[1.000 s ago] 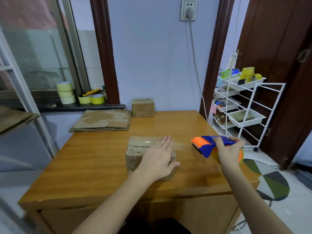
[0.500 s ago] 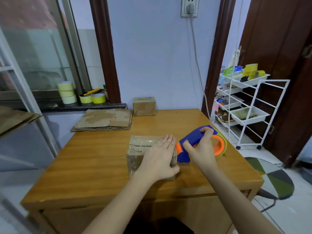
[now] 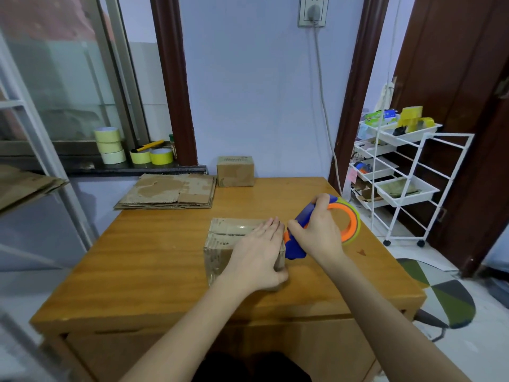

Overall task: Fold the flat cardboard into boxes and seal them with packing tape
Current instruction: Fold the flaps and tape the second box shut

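A small cardboard box (image 3: 234, 244) sits near the middle of the wooden table (image 3: 154, 260), a little toward the near edge, with a glossy strip of clear tape along its top. The left hand (image 3: 257, 257) lies flat on the right part of the box top, fingers straight and together, thumb down over the near right corner. Just right of the box, the right hand (image 3: 316, 232) grips the blue handle of a tape dispenser (image 3: 325, 224), fingers curled round it; the orange front end of the dispenser is against the box's right side, and its orange wheel with a yellowish roll of tape stands out to the right. At the far left of the table lies a stack of flat cardboard (image 3: 170, 191), and just to its right, at the far edge against the wall, stands a folded box (image 3: 235, 171). On the window sill at far left stand several rolls of tape (image 3: 110, 146), some stacked, some side by side. To the right of the table, on the floor, stands a white wire cart (image 3: 405, 172) with trays holding assorted items. A wall socket (image 3: 312, 9) with a cord plugged in sits high on the far wall.
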A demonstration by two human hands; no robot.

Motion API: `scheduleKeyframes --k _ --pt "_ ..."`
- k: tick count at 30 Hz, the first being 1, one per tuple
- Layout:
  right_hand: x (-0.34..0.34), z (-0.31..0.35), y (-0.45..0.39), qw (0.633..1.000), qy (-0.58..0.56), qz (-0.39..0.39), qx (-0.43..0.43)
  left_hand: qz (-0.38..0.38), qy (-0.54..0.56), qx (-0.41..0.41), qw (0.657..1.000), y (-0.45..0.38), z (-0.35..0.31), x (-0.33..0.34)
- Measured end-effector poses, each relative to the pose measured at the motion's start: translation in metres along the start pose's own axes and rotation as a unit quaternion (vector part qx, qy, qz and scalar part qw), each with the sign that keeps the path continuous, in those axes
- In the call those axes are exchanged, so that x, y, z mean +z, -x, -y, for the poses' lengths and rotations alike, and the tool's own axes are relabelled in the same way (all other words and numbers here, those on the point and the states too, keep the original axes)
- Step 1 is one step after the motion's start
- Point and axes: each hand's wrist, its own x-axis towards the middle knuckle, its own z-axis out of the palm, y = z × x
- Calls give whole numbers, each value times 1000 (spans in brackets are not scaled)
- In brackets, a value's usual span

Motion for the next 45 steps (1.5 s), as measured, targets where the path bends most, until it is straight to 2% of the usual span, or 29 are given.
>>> scheduleKeyframes --k 10,18,21,25,27,29,34,39,45 --pt "1 5 -18 994 60 86 -14 -5 -17 10 1000 2 -1 -3" --pt "6 -13 -18 994 -15 98 51 9 -12 5 1000 1 0 -1" --pt "-2 -27 -23 985 -101 64 121 8 -12 5 1000 0 0 -1" --pt "-23 -46 -29 984 -96 -4 153 1 -9 6 1000 0 1 1" --pt "-34 -51 -29 983 -118 -19 139 -3 -13 7 1000 0 1 2" --pt "-40 -52 -27 986 -128 -2 110 -8 -13 7 1000 0 1 3" --pt "-33 -47 -21 994 -97 -1 50 -16 -10 6 1000 1 1 1" --pt "-23 -42 -17 1000 -14 -26 10 -19 -9 7 1000 0 2 0" --pt "-24 -37 -22 999 -7 -26 -19 -26 -18 -13 999 -2 11 2"
